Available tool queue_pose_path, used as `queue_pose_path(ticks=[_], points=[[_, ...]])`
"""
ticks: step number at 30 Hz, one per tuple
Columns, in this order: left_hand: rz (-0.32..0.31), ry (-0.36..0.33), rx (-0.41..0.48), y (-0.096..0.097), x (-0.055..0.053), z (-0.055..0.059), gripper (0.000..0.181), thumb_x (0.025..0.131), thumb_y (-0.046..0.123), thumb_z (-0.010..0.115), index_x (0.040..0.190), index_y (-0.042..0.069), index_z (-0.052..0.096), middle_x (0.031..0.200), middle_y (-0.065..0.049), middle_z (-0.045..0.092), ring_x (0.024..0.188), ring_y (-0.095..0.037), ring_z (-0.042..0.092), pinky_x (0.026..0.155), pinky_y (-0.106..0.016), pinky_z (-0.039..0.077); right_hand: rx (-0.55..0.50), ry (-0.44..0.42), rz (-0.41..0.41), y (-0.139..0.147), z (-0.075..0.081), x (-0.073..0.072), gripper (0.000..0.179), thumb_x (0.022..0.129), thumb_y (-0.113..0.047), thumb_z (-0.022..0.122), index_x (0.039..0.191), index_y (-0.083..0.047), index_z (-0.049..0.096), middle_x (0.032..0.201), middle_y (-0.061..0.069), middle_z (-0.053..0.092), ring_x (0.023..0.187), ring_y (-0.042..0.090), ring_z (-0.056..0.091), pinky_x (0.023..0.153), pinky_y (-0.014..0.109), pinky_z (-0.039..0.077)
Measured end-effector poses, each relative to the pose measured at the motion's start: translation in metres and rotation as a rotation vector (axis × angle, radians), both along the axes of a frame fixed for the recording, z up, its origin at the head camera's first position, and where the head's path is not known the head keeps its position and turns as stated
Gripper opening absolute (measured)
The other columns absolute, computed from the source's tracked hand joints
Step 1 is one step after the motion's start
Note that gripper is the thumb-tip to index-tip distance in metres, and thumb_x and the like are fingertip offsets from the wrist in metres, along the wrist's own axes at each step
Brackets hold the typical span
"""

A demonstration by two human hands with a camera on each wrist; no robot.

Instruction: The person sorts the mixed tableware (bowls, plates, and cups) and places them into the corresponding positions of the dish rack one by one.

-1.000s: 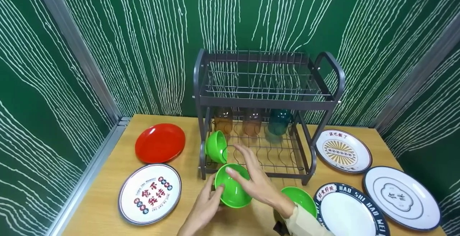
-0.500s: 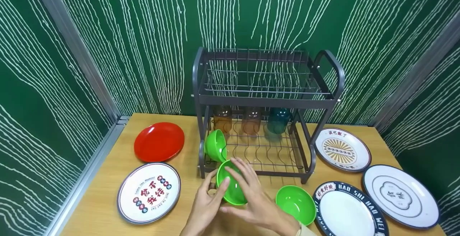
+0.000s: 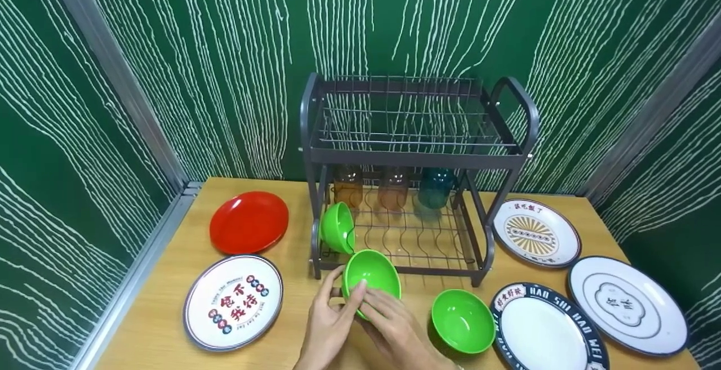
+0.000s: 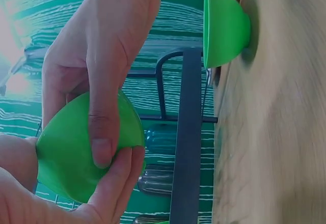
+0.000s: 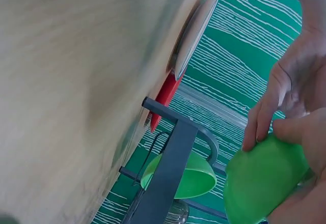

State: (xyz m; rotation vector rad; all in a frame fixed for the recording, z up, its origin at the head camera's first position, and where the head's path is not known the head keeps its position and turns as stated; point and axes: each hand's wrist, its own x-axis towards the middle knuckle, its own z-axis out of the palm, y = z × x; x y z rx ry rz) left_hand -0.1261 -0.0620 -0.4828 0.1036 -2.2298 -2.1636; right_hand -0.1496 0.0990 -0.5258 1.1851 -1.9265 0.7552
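A green bowl point(image 3: 373, 271) is held up between both hands in front of the rack, tilted with its opening toward the head camera. My left hand point(image 3: 326, 325) grips its left side, the thumb near the rim. My right hand point(image 3: 394, 322) grips the near right side; in the left wrist view its thumb lies along the outer wall of the bowl point(image 4: 71, 152). A second green bowl point(image 3: 337, 228) leans on its side at the left of the rack's lower tier. Another green bowl point(image 3: 463, 320) stands upright on the table, right of the hands.
The dark two-tier dish rack point(image 3: 417, 159) stands at the back; an orange glass point(image 3: 348, 187), a pinkish glass point(image 3: 392, 187) and a teal glass point(image 3: 435, 187) are on its lower tier. Left lie a red plate point(image 3: 249, 222) and a white plate point(image 3: 234, 302). Several patterned plates lie right, including a dark-rimmed one point(image 3: 549, 330).
The right hand has moved from the bowl's upper right rim down to its near side. The held bowl has turned and tilted in the hands, rising slightly toward the rack.
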Motion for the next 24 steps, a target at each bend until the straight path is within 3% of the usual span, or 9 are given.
queue_pose_path(ticks=[5, 11, 16, 24], points=[[-0.036, -0.001, -0.022, 0.000, 0.002, 0.002, 0.069, 0.101, 0.040, 0.066, 0.155, 0.006, 0.040, 0.119, -0.018, 0.059, 0.089, -0.021, 0.071, 0.080, -0.031, 0.060, -0.029, -0.057, 0.043, 0.002, 0.001, 0.000, 0.030, 0.104, -0.014, 0.060, 0.128, 0.002, 0.068, 0.123, 0.015, 0.072, 0.110, 0.032, 0.071, 0.100, 0.039, 0.054], [-0.095, 0.041, 0.011, -0.001, 0.003, 0.003, 0.061, 0.108, 0.036, 0.054, 0.158, 0.006, 0.037, 0.126, -0.019, 0.057, 0.102, -0.029, 0.072, 0.086, -0.033, 0.060, -0.082, -0.203, 0.151, 0.008, 0.012, -0.002, 0.047, 0.094, -0.003, 0.071, 0.139, 0.003, 0.060, 0.130, 0.017, 0.068, 0.114, 0.031, 0.069, 0.101, 0.034, 0.053], [-0.115, 0.073, 0.059, -0.001, 0.000, 0.004, 0.055, 0.111, 0.032, 0.048, 0.158, 0.004, 0.038, 0.119, -0.017, 0.059, 0.094, -0.025, 0.072, 0.081, -0.034, 0.061, -0.140, -0.371, 0.229, 0.014, 0.021, -0.003, 0.048, 0.090, 0.006, 0.072, 0.137, -0.001, 0.061, 0.120, 0.014, 0.072, 0.103, 0.026, 0.073, 0.092, 0.029, 0.057], [-0.114, 0.083, 0.062, 0.001, -0.005, 0.007, 0.056, 0.110, 0.029, 0.049, 0.157, 0.001, 0.037, 0.113, -0.015, 0.059, 0.084, -0.025, 0.071, 0.078, -0.034, 0.062, -0.206, -0.633, 0.218, 0.020, 0.031, -0.004, 0.038, 0.097, 0.000, 0.068, 0.133, -0.009, 0.064, 0.109, 0.007, 0.075, 0.093, 0.018, 0.073, 0.078, 0.032, 0.061]])
